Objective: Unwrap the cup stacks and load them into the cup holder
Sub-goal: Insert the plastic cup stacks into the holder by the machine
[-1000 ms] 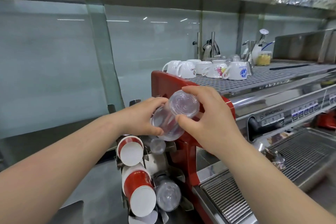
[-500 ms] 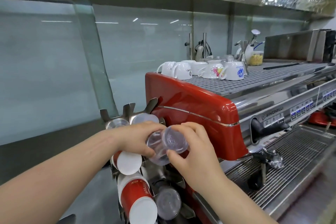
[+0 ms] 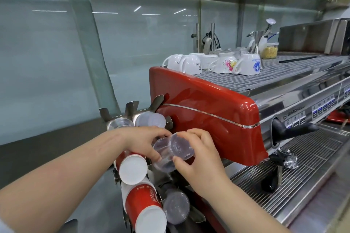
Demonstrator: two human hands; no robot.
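A clear plastic cup stack [image 3: 171,152] lies tilted, base toward me, at a slot in the right column of the metal cup holder [image 3: 132,108]. My left hand [image 3: 144,142] grips its left side. My right hand [image 3: 200,155] pinches its base and right side. The holder's top row has two clear stacks [image 3: 150,119]. Below, the left column holds two red paper cup stacks [image 3: 145,204], and the right column a clear stack [image 3: 176,208]. The slot behind the held stack is hidden by my hands.
The red espresso machine [image 3: 204,100] stands just right of the holder, touching distance from my right hand. White mugs [image 3: 191,64] sit upside down on its top grate. A portafilter handle [image 3: 291,130] juts out over the drip tray [image 3: 303,166]. A glass wall lies behind.
Both hands carried the clear cup stack down from in front of the machine's red corner to the holder's middle right slot. The view also dropped and shifted left.
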